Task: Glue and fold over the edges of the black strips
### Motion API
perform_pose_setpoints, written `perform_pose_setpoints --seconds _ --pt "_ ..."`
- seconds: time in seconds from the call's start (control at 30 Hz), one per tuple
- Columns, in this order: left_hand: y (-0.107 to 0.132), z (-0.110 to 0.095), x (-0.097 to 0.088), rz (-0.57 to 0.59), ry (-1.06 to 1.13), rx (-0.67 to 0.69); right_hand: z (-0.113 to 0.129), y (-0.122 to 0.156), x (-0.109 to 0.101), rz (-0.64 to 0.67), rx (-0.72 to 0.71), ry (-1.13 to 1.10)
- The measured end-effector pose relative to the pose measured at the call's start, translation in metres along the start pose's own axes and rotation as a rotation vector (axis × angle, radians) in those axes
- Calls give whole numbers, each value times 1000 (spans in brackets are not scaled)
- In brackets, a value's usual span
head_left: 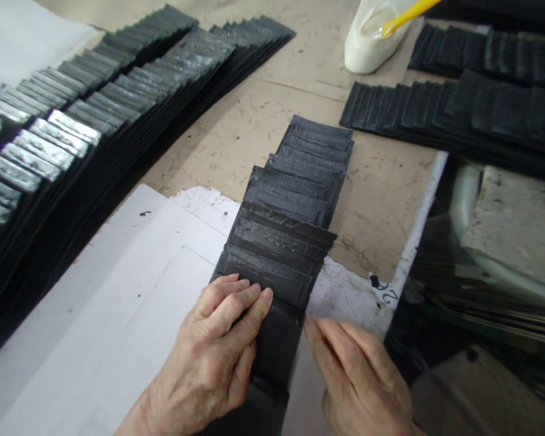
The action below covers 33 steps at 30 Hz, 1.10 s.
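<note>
Watching this feed remotely, I've got a white container (361,56) at the top, cut open, with some pale stuff inside and a yellow handle (411,13) leaning out of it. Can't tell what the stuff is. The row of overlapping black pieces (288,189) runs up the middle, over the white sheet (118,290) and onto the tan surface (209,145). My left hand (220,342) is open, fingers together, laid on top of that row. My right hand (361,366) has its fingertips at the row's right edge; can't tell if they're pinching anything. More black stacks (136,88) fan out at left.
</note>
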<state>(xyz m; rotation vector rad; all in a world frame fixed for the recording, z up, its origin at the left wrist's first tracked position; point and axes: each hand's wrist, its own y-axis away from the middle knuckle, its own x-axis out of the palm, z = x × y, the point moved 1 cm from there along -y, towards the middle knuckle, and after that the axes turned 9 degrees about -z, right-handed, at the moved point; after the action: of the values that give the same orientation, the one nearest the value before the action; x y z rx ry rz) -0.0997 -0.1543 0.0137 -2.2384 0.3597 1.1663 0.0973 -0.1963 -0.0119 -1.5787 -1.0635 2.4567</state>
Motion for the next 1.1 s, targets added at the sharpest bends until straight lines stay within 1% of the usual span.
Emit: perform_pose_setpoints --seconds 0.1,0.2,0.27,0.4,0.5,0.6,0.67,0.73,0.87,0.93,1.0,1.1 --pt "2 0 0 9 -28 24 -4 6 -10 39 129 -17" --pt "4 1 1 35 -48 35 -1 -3 -16 66 314 -114" --pt "6 1 2 50 -60 46 3 -14 -14 84 471 -207" --pt "6 1 2 47 -42 46 11 -30 -3 114 781 -348" --pt "5 1 1 -29 6 17 14 -34 1 107 946 -400" --pt "6 0 1 -129 24 -55 15 -39 -1 129 1048 -448" --pt "6 0 2 -155 27 -89 16 -43 -4 154 1068 -464" --pt "7 -1 2 -184 36 -100 17 -46 -5 162 1030 -469" --pt "8 0 2 -256 45 -122 18 -49 -1 154 840 -435" --pt "9 1 2 -288 29 -131 17 -50 3 162 784 -416" --pt "9 2 3 -319 -2 -140 14 -52 6 176 787 -417" --pt "9 2 5 -323 -38 -154 8 -54 9 254 817 -456"
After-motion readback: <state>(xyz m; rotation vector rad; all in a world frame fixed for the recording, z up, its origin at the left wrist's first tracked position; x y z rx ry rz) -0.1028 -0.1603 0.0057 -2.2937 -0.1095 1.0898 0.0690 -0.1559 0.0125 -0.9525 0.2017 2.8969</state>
